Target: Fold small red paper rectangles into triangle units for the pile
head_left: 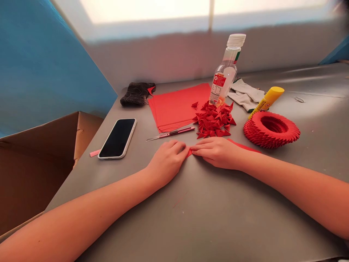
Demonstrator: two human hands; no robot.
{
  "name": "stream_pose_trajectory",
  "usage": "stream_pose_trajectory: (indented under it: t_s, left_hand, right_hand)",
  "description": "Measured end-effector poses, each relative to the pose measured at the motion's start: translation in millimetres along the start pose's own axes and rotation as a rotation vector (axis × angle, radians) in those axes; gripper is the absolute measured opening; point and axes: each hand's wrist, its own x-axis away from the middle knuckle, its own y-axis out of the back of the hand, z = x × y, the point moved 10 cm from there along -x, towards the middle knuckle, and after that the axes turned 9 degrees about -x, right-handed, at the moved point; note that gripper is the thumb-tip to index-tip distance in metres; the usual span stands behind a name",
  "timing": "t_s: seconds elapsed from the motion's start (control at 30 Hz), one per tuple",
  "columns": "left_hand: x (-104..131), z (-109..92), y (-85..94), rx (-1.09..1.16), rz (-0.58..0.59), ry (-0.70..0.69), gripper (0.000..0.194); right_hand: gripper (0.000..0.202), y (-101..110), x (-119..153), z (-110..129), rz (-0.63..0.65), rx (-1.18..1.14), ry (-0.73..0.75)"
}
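Red paper shows between our hands: a small piece (pixel 189 152) lies flat on the smooth grey table (pixel 207 218), pinched at its edge by the left hand (pixel 167 160) and the right hand (pixel 216 151), whose fingertips meet over it. Just beyond sits a spiky heap of folded triangles (pixel 214 122), with a slim craft knife (pixel 170 133) beside a flat stack of red sheets (pixel 178 105). To the right stands a ribbed red ring (pixel 271 129) built of the same folds, a yellow glue stick (pixel 267 101) touching its far side. A clear plastic bottle (pixel 226 72) rises behind the heap, and a glossy black phone (pixel 118 138) rests to the left.
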Motion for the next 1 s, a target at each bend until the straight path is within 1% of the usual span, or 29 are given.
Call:
stream_pose_trajectory:
  t_s: [0.1, 0.17, 0.3, 0.43, 0.6, 0.87, 1.0]
  left_hand:
    - [2, -7, 5.9, 0.051, -0.062, -0.077, 0.027]
    - [2, -8, 8.8, 0.086, -0.071, -0.088, 0.028]
    - [1, -8, 8.7, 0.103, 0.009, -0.098, 0.030]
    - [1, -12, 9.4, 0.088, 0.060, -0.131, 0.033]
    - [0, -14, 11.2, 0.090, 0.050, -0.114, 0.034]
    - [1, -13, 5.8, 0.142, 0.123, -0.110, 0.039]
    - [0, -13, 4.4, 0.161, 0.155, -0.114, 0.039]
  right_hand:
    - [0.033, 0, 0, -3, -0.005, -0.055, -0.026]
    - [0.034, 2, 1, -7, -0.025, -0.110, -0.063]
    - [0.040, 2, 2, -17, -0.039, -0.225, -0.151]
    - [0.041, 0, 2, -23, -0.035, -0.292, -0.191]
    - [0.040, 1, 2, -22, -0.054, -0.297, -0.171]
    - [0.038, 1, 3, -20, -0.049, -0.284, -0.173]
    - [0.038, 1, 3, -16, -0.064, -0.249, -0.147]
